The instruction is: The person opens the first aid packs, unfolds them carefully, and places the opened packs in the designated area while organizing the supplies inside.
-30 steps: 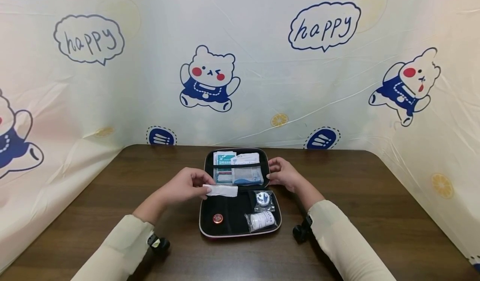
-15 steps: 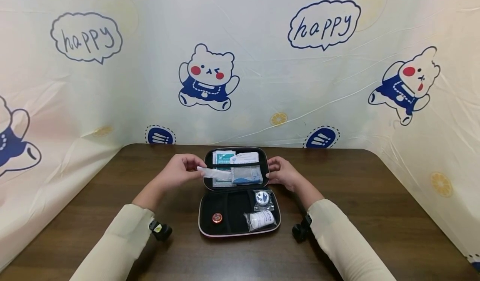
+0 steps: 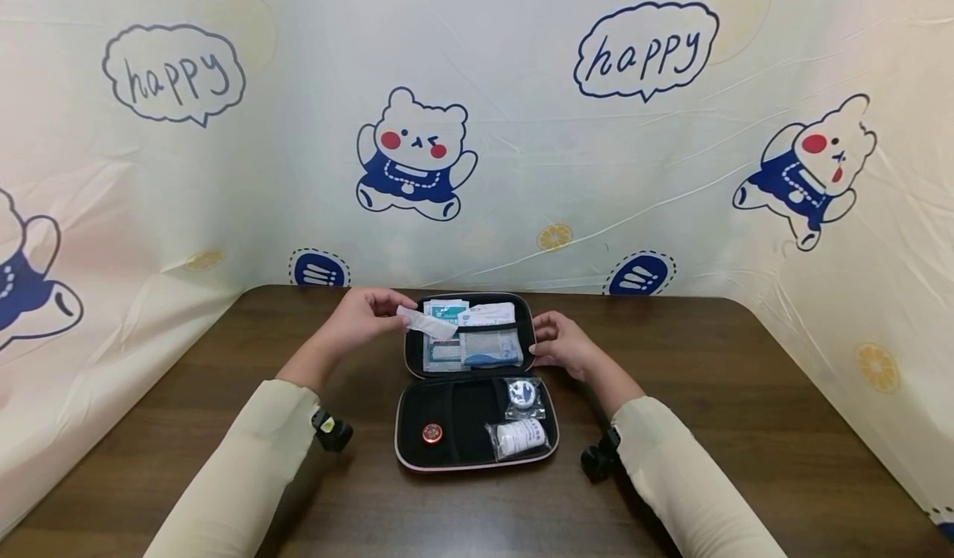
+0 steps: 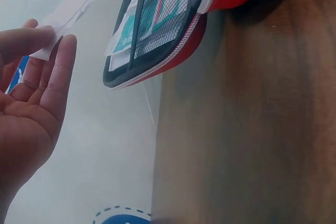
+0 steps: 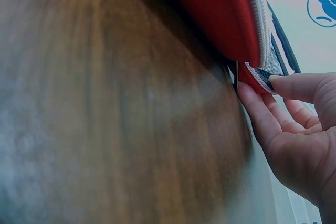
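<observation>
A red zip case (image 5: pixel 220 14) with a black lining lies open like a book, its far half holding flat packets behind a mesh pocket. My left hand (image 3: pixel 365 318) pinches one end of a thin white paper strip (image 3: pixel 428 324) between thumb and fingers. The strip overlaps the top of the mesh pocket (image 4: pixel 163 9) in the head view, in front of a green-and-white packet (image 3: pixel 447 310). On the other side, my right hand (image 3: pixel 566 347) grips the right edge of the far half, with the thumb inside the rim and the fingers (image 5: pixel 257 108) behind it.
In the near half lie a small red round tin (image 3: pixel 432 434), a bagged round blue-and-white item (image 3: pixel 522 394) and a white roll in clear wrap (image 3: pixel 521 438). The brown table (image 3: pixel 671 359) meets a printed curtain (image 3: pixel 507 169) at its far edge.
My left hand has carried the white strip away from me, from above the case's middle to the top of the far half. The right hand stays at the right edge.
</observation>
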{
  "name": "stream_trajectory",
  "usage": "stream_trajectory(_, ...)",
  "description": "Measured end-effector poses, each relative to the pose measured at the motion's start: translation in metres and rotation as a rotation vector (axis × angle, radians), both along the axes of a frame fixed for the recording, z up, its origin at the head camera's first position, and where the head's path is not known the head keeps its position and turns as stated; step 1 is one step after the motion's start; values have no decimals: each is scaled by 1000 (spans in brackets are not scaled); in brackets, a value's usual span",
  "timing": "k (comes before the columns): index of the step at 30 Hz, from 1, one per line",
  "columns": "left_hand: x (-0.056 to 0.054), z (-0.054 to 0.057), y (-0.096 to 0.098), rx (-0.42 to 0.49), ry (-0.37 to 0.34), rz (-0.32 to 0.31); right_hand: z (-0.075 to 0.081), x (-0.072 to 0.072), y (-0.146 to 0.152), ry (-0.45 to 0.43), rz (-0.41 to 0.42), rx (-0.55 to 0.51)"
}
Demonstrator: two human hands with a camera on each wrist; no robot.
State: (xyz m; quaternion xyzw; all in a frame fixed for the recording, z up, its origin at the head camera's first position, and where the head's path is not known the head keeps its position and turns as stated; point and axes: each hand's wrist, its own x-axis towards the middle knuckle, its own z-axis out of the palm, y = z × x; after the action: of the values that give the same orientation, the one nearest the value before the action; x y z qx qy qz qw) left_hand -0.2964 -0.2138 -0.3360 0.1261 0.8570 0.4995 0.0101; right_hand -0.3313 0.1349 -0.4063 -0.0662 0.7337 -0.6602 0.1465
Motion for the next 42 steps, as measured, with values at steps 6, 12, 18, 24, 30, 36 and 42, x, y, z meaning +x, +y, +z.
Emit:
stream_trajectory(6,-9,7,7,3,-24,21,0,1,0,-1,-3,4)
stream_trajectory(12,-17,11,10,25,-26,26,-1,1,0,7,0,-1)
stream_trajectory(18,-25,13,10,33,-18,21,-1,1,0,6,-1,1)
stream_trajectory(24,-32,16,12,-15,-7,43,1,1,0,2,2,5)
stream_trajectory(30,-39,22,16,-50,23,47,1,1,0,4,-1,-2)
stream_trajectory(36,-46,23,18,-112,33,52,1,0,1,9,2,0)
stream_trajectory(42,-52,21,19,-164,43,42,-1,0,1,16,2,-2)
